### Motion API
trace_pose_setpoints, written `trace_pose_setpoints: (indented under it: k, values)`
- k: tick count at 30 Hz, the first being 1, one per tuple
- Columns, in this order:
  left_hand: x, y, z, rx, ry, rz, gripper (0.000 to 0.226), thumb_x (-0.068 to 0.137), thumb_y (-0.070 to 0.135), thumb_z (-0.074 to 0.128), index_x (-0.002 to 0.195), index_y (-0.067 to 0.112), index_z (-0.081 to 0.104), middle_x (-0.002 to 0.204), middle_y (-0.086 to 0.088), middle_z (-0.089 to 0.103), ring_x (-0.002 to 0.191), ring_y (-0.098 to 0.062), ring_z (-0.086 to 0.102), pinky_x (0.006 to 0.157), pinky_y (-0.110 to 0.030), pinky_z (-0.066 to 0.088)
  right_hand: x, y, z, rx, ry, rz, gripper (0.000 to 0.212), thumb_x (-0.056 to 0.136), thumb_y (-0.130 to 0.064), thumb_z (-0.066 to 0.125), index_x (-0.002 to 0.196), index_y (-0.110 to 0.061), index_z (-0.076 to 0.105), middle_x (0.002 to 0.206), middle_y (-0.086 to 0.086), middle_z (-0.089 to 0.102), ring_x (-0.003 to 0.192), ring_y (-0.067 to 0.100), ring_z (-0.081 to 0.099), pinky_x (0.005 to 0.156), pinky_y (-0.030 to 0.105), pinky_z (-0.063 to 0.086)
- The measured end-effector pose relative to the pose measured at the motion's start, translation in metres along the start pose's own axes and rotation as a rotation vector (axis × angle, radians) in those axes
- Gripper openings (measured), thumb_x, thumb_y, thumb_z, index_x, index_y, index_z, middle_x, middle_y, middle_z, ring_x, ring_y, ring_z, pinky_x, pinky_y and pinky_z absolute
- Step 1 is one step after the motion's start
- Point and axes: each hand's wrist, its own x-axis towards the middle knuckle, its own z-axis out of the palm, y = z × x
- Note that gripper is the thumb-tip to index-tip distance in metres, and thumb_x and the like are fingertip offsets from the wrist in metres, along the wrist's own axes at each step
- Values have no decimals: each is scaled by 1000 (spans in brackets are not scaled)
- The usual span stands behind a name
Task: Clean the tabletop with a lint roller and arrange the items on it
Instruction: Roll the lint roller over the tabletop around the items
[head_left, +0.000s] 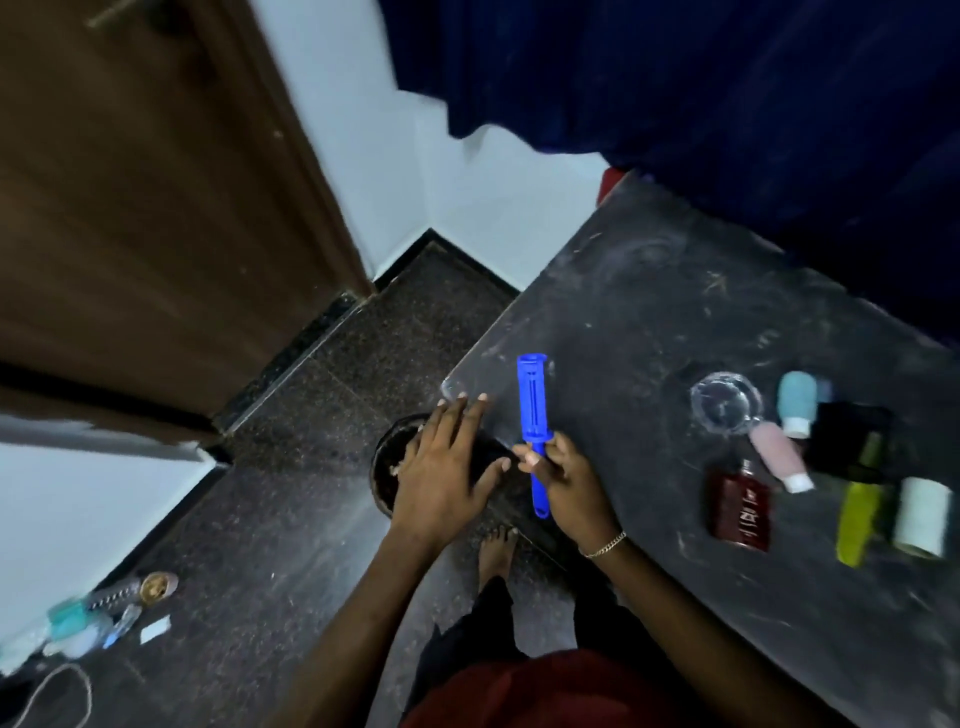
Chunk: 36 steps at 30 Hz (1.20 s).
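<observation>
Now my right hand (569, 483) pinches the blue lint roller handle (534, 421), pointing twelve o'clock; my left hand (441, 467) lies spread and empty. Bottles (740, 506) cluster at three o'clock on the tabletop (649, 312).

No text, brand, number or sign can be read. Pale markings are seen on the front of the dark red bottle (740, 506) lying on the desk (649, 312), but they are too blurred to be made out. No lettering is shown on the other items.
</observation>
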Motion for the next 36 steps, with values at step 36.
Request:
trace_pose_setpoints:
  k: [36]
  values:
    - [103, 491, 228, 456, -546, 1192, 82, 76, 32, 75, 151, 26, 40, 150, -2, 43, 140, -29, 42, 104, -47, 47, -159, 138, -407, 101, 989, 205, 16, 93, -12, 67, 101, 1, 67, 92, 14, 67, 86, 21, 63, 78, 33, 46]
